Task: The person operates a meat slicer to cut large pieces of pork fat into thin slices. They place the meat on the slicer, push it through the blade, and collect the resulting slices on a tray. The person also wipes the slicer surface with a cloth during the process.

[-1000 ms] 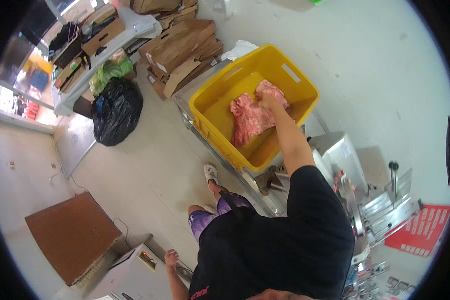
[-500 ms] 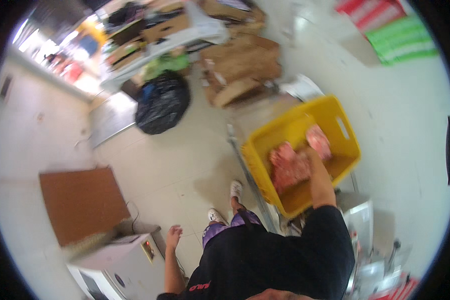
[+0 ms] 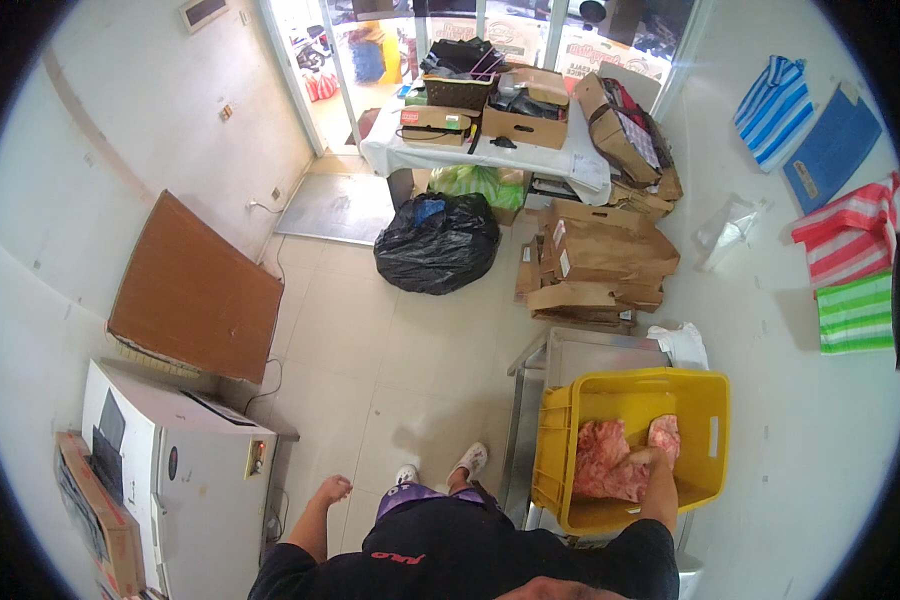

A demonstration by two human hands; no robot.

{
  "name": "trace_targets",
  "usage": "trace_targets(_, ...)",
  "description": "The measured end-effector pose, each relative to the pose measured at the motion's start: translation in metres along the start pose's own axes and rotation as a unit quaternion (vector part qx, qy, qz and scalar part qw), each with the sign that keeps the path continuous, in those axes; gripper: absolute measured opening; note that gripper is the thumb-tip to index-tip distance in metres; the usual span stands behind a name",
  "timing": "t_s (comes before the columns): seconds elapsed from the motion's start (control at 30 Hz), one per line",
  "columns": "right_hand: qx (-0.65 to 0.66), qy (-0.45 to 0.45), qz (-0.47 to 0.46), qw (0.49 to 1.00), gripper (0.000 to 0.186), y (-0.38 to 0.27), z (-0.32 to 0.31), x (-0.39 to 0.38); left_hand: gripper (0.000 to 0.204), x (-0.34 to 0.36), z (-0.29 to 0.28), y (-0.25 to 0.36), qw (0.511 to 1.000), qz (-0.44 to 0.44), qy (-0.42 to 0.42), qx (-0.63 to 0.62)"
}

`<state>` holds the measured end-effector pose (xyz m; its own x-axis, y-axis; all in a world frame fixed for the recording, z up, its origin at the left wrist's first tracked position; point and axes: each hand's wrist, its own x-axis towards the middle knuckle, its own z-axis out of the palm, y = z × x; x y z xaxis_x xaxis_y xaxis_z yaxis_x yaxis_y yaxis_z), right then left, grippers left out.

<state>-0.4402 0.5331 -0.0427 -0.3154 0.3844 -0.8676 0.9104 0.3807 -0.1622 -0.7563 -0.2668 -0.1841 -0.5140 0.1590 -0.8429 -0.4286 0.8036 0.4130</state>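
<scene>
Right hand down in a yellow crate of raw meat

From where I stand, the person in the black T-shirt (image 3: 450,550) has the right hand (image 3: 650,457) lowered inside a yellow plastic crate (image 3: 635,383), the forearm passing over its near rim. The crate sits on a metal table (image 3: 595,352) to the person's right. On its floor lies a broad, pink-and-white slab of raw meat (image 3: 600,468), just left of the hand and touching it; a smaller portion of raw meat (image 3: 664,431) shows just beyond the knuckles. The fingers are partly hidden down there, so I cannot tell whether they are clamped on the slab or simply resting against it.

The left hand (image 3: 334,488) is well apart from all this, out over the tiled floor (image 3: 370,390) with its fingers loosely parted and slightly bent. The nearest thing to it is a white refrigerator (image 3: 215,490) on the person's left, with a large brown board (image 3: 200,290) leaning beyond it.

A crumpled white bag (image 3: 680,345) lies at the table's far right corner, behind the crate. Past the table, flattened cardboard boxes (image 3: 615,250) are heaped on the floor, and to their left slumps a full black garbage bag (image 3: 437,250). Farther back, a table with a white cover (image 3: 430,155) carries open cartons (image 3: 527,125). Striped plastic bags (image 3: 773,112) in blue, red and green hang on the right wall.
</scene>
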Motion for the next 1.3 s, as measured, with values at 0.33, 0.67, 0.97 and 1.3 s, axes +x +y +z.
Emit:
trace_targets(0.33,0.316,0.223,-0.107,0.916,0.061,-0.031,-0.008,-0.167,0.026,0.071,-0.003,0.023,0.986,0.094,-0.028,-0.136)
trace_targets(0.67,0.201,0.752,-0.165,0.606,0.047,-0.212,0.188,-0.331,0.081,-0.143,0.068,0.324,0.681,0.151,-0.656,-0.289)
trace_targets(0.97,-0.184,0.736,-0.245,0.604,0.030,-0.273,0.404,-0.404,0.086,-0.206,0.053,0.251,0.712,0.218,-0.661,-0.098)
trace_targets(1.3,-0.143,0.833,0.021,0.534,0.042,-0.226,0.502,-0.539,0.061,-0.275,0.111,0.171,0.670,0.225,-0.696,-0.129)
